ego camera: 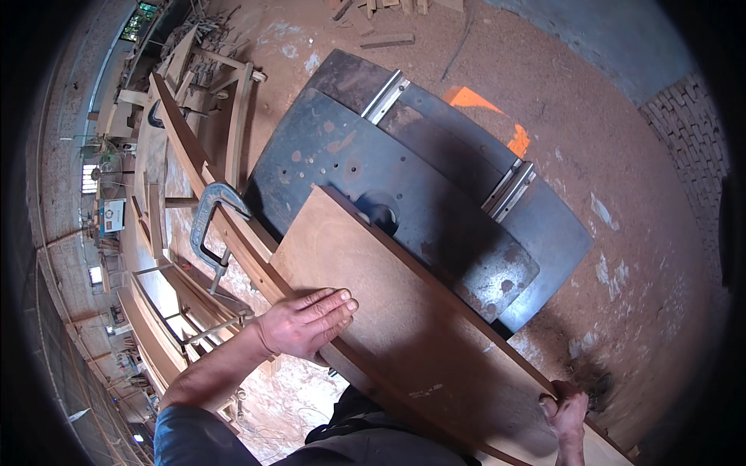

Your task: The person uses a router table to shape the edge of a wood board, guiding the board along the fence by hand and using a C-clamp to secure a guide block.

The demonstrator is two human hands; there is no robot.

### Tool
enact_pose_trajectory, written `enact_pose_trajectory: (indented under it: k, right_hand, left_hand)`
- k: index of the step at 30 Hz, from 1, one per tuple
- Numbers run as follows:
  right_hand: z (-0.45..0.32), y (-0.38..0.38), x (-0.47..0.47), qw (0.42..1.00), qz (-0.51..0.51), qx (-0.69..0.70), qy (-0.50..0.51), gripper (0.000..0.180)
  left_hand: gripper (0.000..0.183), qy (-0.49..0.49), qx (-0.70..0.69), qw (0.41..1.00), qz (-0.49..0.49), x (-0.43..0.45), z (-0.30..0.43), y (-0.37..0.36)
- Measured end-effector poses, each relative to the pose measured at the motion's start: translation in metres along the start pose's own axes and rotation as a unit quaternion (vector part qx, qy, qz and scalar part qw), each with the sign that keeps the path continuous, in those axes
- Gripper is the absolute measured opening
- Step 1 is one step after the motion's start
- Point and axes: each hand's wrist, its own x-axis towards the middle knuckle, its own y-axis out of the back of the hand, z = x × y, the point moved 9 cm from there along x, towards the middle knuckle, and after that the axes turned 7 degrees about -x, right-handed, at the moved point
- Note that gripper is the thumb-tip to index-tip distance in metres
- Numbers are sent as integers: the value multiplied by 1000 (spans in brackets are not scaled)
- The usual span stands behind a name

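A long wooden panel with raised edge strips (408, 309) lies diagonally before me, one end over the dark metal machine table (349, 145). My left hand (312, 323) rests on the panel's near edge, fingers together over its face and thumb hidden. Farther down, my right hand (565, 408) grips the far edge strip, thumb on the inner side. Beside the panel's far edge is a round opening with a cutter or spindle (382, 215), partly in shadow. A C-clamp (204, 227) is fastened on a long wooden rail (233, 233) that runs along the machine table's left side.
A second clamp (156, 115) sits farther up the rail. Metal guide rails (386, 98) cross the machine table. Behind it lies an orange object (475, 99) with sawdust on it. Wooden frames (236, 128) stand at left, stacked long boards (204, 303) lower left, and offcuts (387, 41) on the floor.
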Motion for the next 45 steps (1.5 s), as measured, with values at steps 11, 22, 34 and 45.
enact_pose_trajectory:
  k: [11, 22, 34, 45]
  right_hand:
    - [1, 0, 0, 1000, 9, 8, 12, 68]
    - [-2, 1, 1, 1000, -10, -1, 3, 76]
    - [-6, 5, 1, 1000, 18, 16, 15, 75]
    - [-5, 5, 1, 999, 26, 13, 16, 75]
  left_hand:
    - [19, -3, 0, 1000, 8, 0, 0, 0]
    - [21, -5, -1, 1000, -8, 0, 0, 0]
    - [21, -7, 3, 1000, 0, -1, 0, 0]
    - [21, -2, -2, 1000, -5, -2, 0, -1]
